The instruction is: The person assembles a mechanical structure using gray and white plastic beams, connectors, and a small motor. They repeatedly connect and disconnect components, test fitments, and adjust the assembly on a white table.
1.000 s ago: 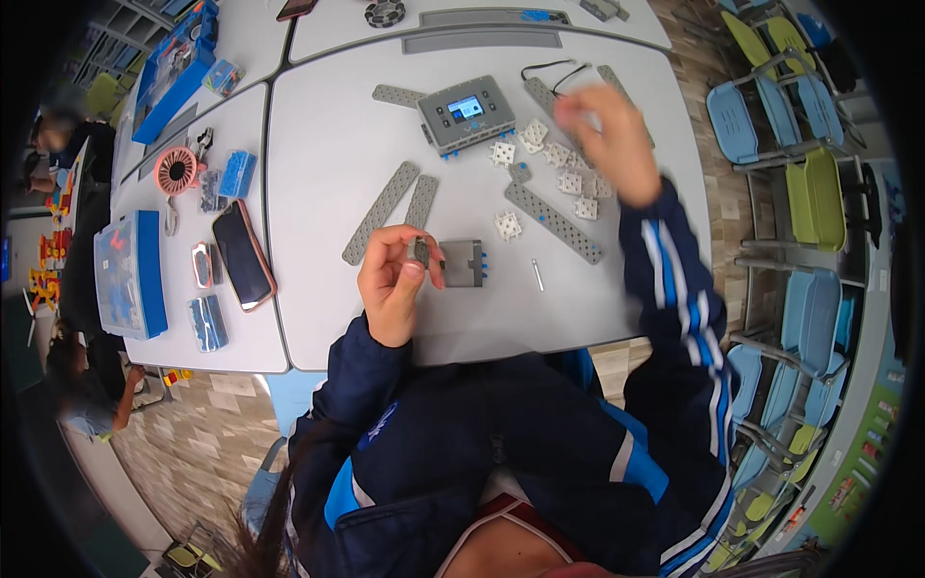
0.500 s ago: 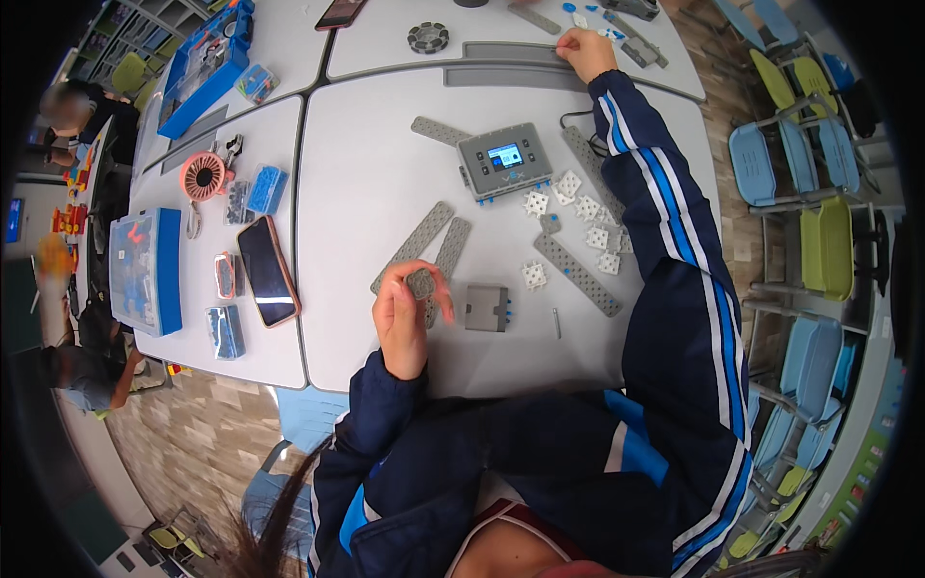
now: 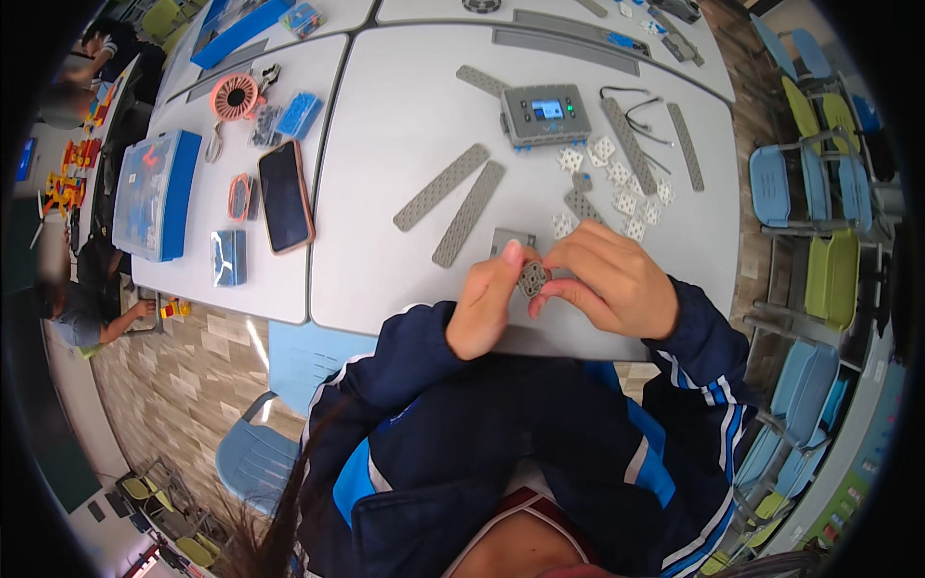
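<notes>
Small grey square part (image 3: 532,278) pinched between both hands above bench (image 3: 385,250) edge, just below grey block (image 3: 511,241); left hand (image 3: 488,303) fingertips steady it; right hand (image 3: 612,284) pinches opposite side; best keep part square, press evenly; half second ago right hand reached far across bench, left alone near block.

Matt grey plastic part (image 3: 532,278), perforated plastic strips (image 3: 469,213), smooth pale table (image 3: 405,106), glossy phone (image 3: 285,196).

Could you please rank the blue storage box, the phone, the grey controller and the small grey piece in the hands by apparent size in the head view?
1. Blue storage box
2. Phone
3. Grey controller, close to the phone, so unsure
4. Small grey piece
</notes>
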A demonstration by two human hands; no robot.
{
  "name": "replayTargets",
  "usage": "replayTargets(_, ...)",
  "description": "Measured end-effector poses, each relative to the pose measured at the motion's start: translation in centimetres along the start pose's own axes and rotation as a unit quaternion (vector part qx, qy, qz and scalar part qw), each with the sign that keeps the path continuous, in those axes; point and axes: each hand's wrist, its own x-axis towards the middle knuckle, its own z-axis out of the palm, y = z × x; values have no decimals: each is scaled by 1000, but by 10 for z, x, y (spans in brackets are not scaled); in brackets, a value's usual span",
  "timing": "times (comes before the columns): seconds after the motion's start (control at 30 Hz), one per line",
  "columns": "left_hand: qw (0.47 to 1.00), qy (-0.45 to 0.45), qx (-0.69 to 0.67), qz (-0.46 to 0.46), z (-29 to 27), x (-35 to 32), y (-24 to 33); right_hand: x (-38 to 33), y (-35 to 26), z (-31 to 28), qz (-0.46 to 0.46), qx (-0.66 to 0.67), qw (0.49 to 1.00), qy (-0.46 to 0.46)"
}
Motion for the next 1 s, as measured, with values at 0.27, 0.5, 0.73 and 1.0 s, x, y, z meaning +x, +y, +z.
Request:
replayTargets(0.27, 993, 30, 93, -63, 26, -59, -23, -65, -52, 62, 4, -95, 995, 13)
replayTargets(0.5, 995, 22, 77, -59, 44, -118, -51, -124, -85, 129, 90, -26, 993, 68)
replayTargets(0.73, 990, -33, 133, 15, 61, -151, -93, -167, -97, 165, 139, -60, 978, 147)
replayTargets(1.0, 897, -61, 396, 184, 68, -156, -118, -210, -109, 204, 231, 68, 938, 249)
